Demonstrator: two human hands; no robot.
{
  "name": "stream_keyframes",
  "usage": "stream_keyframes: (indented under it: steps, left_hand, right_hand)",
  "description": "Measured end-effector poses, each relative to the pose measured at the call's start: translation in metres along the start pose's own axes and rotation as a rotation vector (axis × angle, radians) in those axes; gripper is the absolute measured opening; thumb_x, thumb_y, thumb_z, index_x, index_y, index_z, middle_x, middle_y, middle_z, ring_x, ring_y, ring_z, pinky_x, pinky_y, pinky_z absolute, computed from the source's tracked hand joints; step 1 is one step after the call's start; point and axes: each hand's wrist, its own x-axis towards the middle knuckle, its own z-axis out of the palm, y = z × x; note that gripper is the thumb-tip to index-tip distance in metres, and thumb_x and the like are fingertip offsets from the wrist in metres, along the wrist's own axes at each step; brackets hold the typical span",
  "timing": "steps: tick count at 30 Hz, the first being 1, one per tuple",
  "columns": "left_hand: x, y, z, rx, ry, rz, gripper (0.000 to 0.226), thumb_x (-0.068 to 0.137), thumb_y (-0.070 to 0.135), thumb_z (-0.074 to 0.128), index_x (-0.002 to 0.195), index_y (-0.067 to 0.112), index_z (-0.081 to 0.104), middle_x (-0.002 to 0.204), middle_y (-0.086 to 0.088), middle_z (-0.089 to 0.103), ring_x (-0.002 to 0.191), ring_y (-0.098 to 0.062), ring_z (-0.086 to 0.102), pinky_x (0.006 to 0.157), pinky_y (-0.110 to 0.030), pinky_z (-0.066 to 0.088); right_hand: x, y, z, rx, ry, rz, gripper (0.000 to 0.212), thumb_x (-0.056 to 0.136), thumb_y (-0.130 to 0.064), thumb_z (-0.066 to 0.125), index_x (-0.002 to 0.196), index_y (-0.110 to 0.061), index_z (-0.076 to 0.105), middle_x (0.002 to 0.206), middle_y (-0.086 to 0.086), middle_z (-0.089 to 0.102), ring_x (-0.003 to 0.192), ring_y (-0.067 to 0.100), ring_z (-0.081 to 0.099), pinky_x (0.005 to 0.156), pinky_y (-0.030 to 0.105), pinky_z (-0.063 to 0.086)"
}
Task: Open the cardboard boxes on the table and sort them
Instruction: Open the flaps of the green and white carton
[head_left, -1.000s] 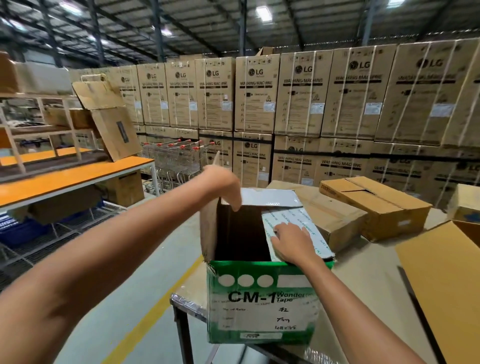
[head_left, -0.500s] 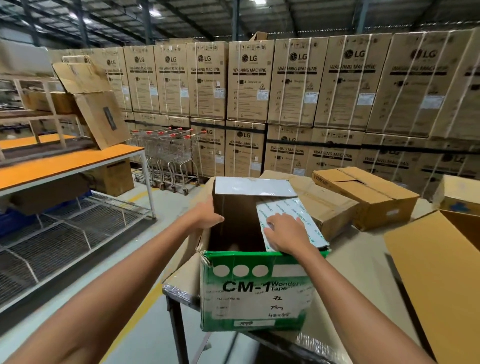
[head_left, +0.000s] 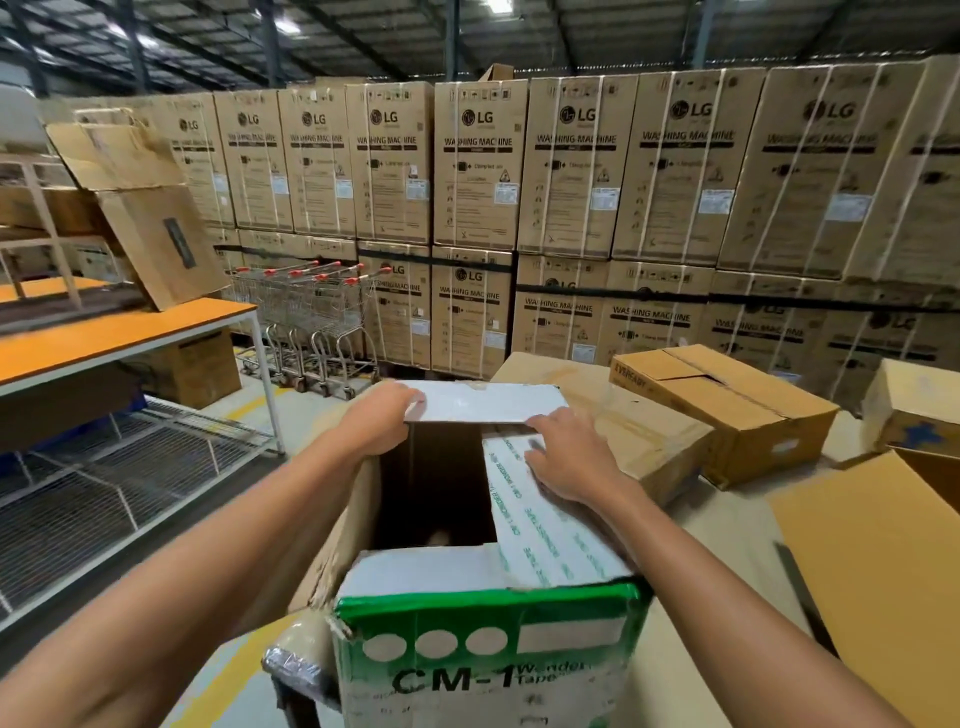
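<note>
Just moved left hand (head_left: 376, 423) up to grip the far flap (head_left: 485, 402), with right hand (head_left: 566, 457) spread flat on the side flap (head_left: 540, 525). Still on the green CM-1 box (head_left: 483, 654) at the table (head_left: 727, 545) edge, no sorting yet.

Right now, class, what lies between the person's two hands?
In the head view, the far white flap of the green box spans from left hand to right hand.
</note>
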Motion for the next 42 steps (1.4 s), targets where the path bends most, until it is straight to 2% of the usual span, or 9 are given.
stream_keyframes:
  steps: [5, 11, 14, 18, 21, 27, 33, 36, 42]
  left_hand:
    - [0.051, -0.014, -0.025, -0.405, 0.217, 0.015, 0.021, 0.087, 0.006, 0.07, 0.095, 0.026, 0.071, 0.099, 0.002, 0.073, 0.102, -0.022, 0.068, 0.085, -0.035, 0.054]
    - [0.114, -0.016, -0.028, -0.566, 0.502, -0.259, 0.077, 0.087, 0.019, 0.076, 0.151, 0.017, 0.033, 0.129, -0.015, 0.062, 0.116, -0.031, 0.06, 0.096, -0.038, 0.047]
    - [0.135, -0.022, -0.005, -0.496, 0.469, -0.334, 0.083, 0.093, 0.027, 0.069, 0.157, 0.021, 0.017, 0.134, -0.022, 0.058, 0.119, -0.04, 0.058, 0.096, -0.048, 0.047]
    - [0.151, -0.043, 0.03, -0.222, 0.089, -0.389, 0.031, 0.1, 0.037, 0.052, 0.118, 0.014, 0.063, 0.119, -0.016, 0.067, 0.104, -0.029, 0.063, 0.085, -0.036, 0.048]
    - [0.152, -0.056, 0.043, -0.176, -0.188, -0.42, 0.054, 0.104, 0.045, 0.039, 0.1, 0.002, 0.072, 0.111, -0.018, 0.07, 0.1, -0.028, 0.064, 0.084, -0.032, 0.048]
    - [0.156, -0.053, 0.046, -0.076, -0.19, -0.447, 0.056, 0.104, 0.046, 0.033, 0.1, 0.001, 0.066, 0.115, -0.021, 0.065, 0.106, -0.033, 0.062, 0.09, -0.037, 0.049]
    - [0.143, -0.044, 0.043, -0.041, -0.018, -0.36, 0.056, 0.104, 0.044, 0.037, 0.067, 0.005, 0.054, 0.068, -0.011, 0.059, 0.073, -0.03, 0.062, 0.063, -0.033, 0.043]
    - [0.126, -0.034, 0.036, -0.066, -0.003, -0.283, 0.047, 0.103, 0.046, 0.039, 0.099, 0.009, 0.067, 0.092, -0.012, 0.07, 0.091, -0.031, 0.066, 0.074, -0.036, 0.052]
    - [0.077, -0.023, 0.03, -0.068, -0.089, -0.192, 0.064, 0.099, 0.049, 0.049, 0.151, 0.015, 0.032, 0.154, -0.016, 0.038, 0.141, -0.034, 0.036, 0.112, -0.049, 0.038]
  right_hand:
    - [0.063, 0.022, -0.018, 0.07, 0.284, -0.004, 0.051, 0.095, -0.024, 0.054, 0.144, -0.028, 0.04, 0.144, 0.003, 0.041, 0.13, 0.026, 0.036, 0.101, 0.045, 0.042]
    - [0.14, 0.024, -0.014, 0.063, 0.253, 0.024, 0.075, 0.096, -0.026, 0.058, 0.158, -0.029, 0.016, 0.167, 0.004, -0.006, 0.143, 0.032, 0.026, 0.103, 0.042, 0.044]
    - [0.168, 0.034, 0.008, 0.046, 0.074, 0.007, 0.046, 0.094, -0.032, 0.059, 0.138, -0.027, 0.047, 0.164, 0.008, 0.014, 0.13, 0.032, 0.046, 0.1, 0.048, 0.049]
    - [0.183, 0.054, 0.034, 0.112, -0.112, -0.064, 0.034, 0.092, -0.046, 0.052, 0.117, -0.023, 0.056, 0.136, 0.012, 0.054, 0.116, 0.033, 0.057, 0.09, 0.042, 0.05]
    - [0.191, 0.061, 0.043, 0.121, -0.136, -0.077, 0.035, 0.094, -0.048, 0.049, 0.118, -0.026, 0.061, 0.122, 0.007, 0.065, 0.111, 0.031, 0.059, 0.084, 0.037, 0.047]
    - [0.199, 0.066, 0.053, 0.092, -0.128, -0.056, 0.04, 0.093, -0.051, 0.047, 0.117, -0.023, 0.061, 0.12, 0.008, 0.065, 0.109, 0.032, 0.059, 0.084, 0.04, 0.048]
    - [0.189, 0.059, 0.049, 0.073, -0.056, -0.012, 0.043, 0.092, -0.051, 0.05, 0.122, -0.023, 0.061, 0.12, 0.007, 0.062, 0.111, 0.031, 0.056, 0.083, 0.039, 0.047]
    - [0.177, 0.052, 0.039, 0.058, 0.041, 0.016, 0.03, 0.09, -0.042, 0.051, 0.105, -0.021, 0.064, 0.109, 0.006, 0.065, 0.101, 0.028, 0.058, 0.072, 0.035, 0.045]
    - [0.137, 0.029, 0.02, 0.018, -0.022, 0.01, 0.028, 0.089, -0.04, 0.054, 0.094, -0.016, 0.067, 0.1, 0.004, 0.066, 0.1, 0.029, 0.059, 0.078, 0.038, 0.052]
